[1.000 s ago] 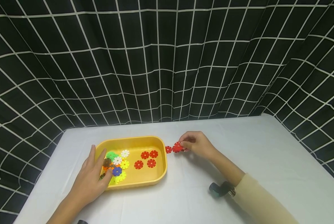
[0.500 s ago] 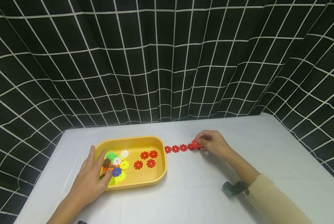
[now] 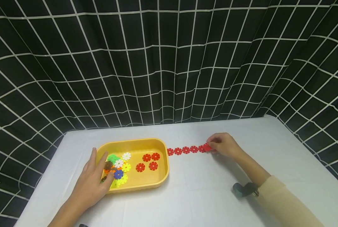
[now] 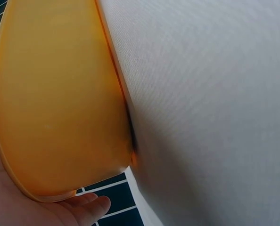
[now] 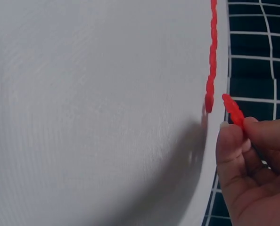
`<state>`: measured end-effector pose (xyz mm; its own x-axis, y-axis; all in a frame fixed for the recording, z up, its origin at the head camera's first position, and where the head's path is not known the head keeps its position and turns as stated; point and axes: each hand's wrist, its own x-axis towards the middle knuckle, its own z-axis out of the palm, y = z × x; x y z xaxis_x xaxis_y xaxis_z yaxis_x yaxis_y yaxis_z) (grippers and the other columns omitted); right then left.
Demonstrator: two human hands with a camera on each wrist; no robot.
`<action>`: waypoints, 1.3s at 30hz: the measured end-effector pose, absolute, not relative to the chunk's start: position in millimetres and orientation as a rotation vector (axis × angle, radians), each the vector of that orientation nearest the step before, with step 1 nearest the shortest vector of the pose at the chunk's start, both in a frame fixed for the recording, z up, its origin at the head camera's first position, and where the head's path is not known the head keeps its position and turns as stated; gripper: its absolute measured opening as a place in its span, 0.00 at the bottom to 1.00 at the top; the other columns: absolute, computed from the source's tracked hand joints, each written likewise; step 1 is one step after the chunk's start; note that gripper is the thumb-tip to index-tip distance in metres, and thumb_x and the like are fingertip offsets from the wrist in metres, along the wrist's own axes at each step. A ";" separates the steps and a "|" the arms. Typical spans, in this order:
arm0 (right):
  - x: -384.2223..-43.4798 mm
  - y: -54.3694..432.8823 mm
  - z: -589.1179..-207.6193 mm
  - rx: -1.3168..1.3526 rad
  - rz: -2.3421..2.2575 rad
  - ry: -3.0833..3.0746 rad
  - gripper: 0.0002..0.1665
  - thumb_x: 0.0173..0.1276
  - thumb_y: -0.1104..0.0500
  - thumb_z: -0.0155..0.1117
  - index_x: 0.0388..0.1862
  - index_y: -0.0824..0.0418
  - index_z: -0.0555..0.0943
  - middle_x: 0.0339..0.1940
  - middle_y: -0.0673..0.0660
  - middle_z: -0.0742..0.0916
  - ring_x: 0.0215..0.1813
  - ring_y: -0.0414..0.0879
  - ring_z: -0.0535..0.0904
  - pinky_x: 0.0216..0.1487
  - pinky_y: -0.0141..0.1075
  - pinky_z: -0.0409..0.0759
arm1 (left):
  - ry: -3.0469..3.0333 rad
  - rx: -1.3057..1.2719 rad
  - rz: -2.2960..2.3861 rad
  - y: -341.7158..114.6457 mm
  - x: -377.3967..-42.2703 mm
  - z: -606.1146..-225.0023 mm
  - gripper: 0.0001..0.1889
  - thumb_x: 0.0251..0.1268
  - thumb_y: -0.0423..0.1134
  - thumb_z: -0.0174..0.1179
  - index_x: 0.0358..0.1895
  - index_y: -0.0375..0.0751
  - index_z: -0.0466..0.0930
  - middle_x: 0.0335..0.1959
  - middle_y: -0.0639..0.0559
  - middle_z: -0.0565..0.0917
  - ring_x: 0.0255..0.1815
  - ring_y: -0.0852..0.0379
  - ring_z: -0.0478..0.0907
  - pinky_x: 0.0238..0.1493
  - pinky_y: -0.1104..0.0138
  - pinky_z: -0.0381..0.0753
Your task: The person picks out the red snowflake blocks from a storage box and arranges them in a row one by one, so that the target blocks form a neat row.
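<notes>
My left hand (image 3: pixel 92 179) holds the left end of a yellow plastic tray (image 3: pixel 137 186), thumb reaching inside over the rim. In the left wrist view its fingers (image 4: pixel 100 207) show outside the end wall of the tray. Between thumb and fingertips my right hand (image 3: pixel 224 145) pinches a red notched snowflake disc (image 5: pixel 234 110). That disc is tilted, just beyond the right end of a row of red snowflake discs (image 3: pixel 186 150) lying on the table. In the right wrist view there is a gap between the pinched disc and the row (image 5: pixel 213 47).
Several red discs (image 3: pixel 153 165) lie spread in the tray's right half. Green, white, yellow, brown, orange and blue discs (image 3: pixel 118 174) are heaped at its left. A white cloth (image 3: pixel 186 201) covers the table, and a black curtain with white grid lines (image 3: pixel 169 63) hangs behind.
My right hand has moved rightward along the table with red discs, and the row now extends further from the tray. My left hand and the tray have stayed put.
</notes>
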<state>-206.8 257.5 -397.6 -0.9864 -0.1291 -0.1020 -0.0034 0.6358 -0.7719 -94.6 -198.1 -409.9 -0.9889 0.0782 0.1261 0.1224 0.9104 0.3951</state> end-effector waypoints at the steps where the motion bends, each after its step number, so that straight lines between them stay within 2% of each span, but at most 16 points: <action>1: -207.0 258.5 -397.4 -0.100 -1.261 2.709 0.08 0.69 0.69 0.64 0.45 0.71 0.84 0.39 0.63 0.87 0.35 0.51 0.84 0.38 0.40 0.86 | -2.966 -0.156 -0.623 -198.1 -94.5 -409.8 0.40 0.65 0.44 0.57 0.77 0.32 0.57 0.79 0.28 0.40 0.72 0.24 0.53 0.62 0.28 0.59; 21: -210.5 266.9 -402.3 -0.012 -1.102 2.749 0.07 0.69 0.67 0.65 0.44 0.69 0.84 0.36 0.60 0.86 0.34 0.48 0.83 0.38 0.38 0.86 | -2.984 -0.139 -0.626 -197.0 -94.5 -409.6 0.40 0.64 0.44 0.57 0.77 0.32 0.56 0.79 0.28 0.40 0.72 0.25 0.53 0.61 0.28 0.59; 31: -210.7 261.0 -402.2 -0.043 -1.054 2.807 0.07 0.69 0.65 0.65 0.43 0.67 0.85 0.36 0.58 0.86 0.32 0.48 0.80 0.34 0.35 0.83 | -2.994 -0.128 -0.637 -197.1 -94.6 -409.5 0.40 0.64 0.44 0.57 0.77 0.33 0.57 0.79 0.28 0.39 0.73 0.25 0.52 0.62 0.28 0.59; 35: -208.7 243.2 -395.2 -0.137 -1.051 2.853 0.07 0.68 0.66 0.66 0.43 0.66 0.85 0.38 0.59 0.86 0.34 0.49 0.80 0.33 0.36 0.83 | -2.995 -0.125 -0.636 -197.2 -94.4 -409.6 0.40 0.64 0.45 0.58 0.77 0.33 0.57 0.79 0.29 0.40 0.73 0.25 0.52 0.62 0.28 0.58; 39: -199.5 211.5 -382.9 -0.423 -1.087 2.908 0.07 0.65 0.70 0.66 0.40 0.66 0.86 0.38 0.56 0.87 0.37 0.49 0.80 0.38 0.38 0.83 | -2.978 -0.147 -0.634 -198.1 -95.0 -409.8 0.40 0.65 0.45 0.57 0.77 0.33 0.57 0.79 0.28 0.40 0.73 0.25 0.52 0.63 0.29 0.58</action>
<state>-199.5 211.5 -382.9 -0.9636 -0.2534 0.0855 -0.2473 0.7227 -0.6454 -95.0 -198.1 -409.8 -0.9910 0.0745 0.1108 0.1132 0.9090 0.4011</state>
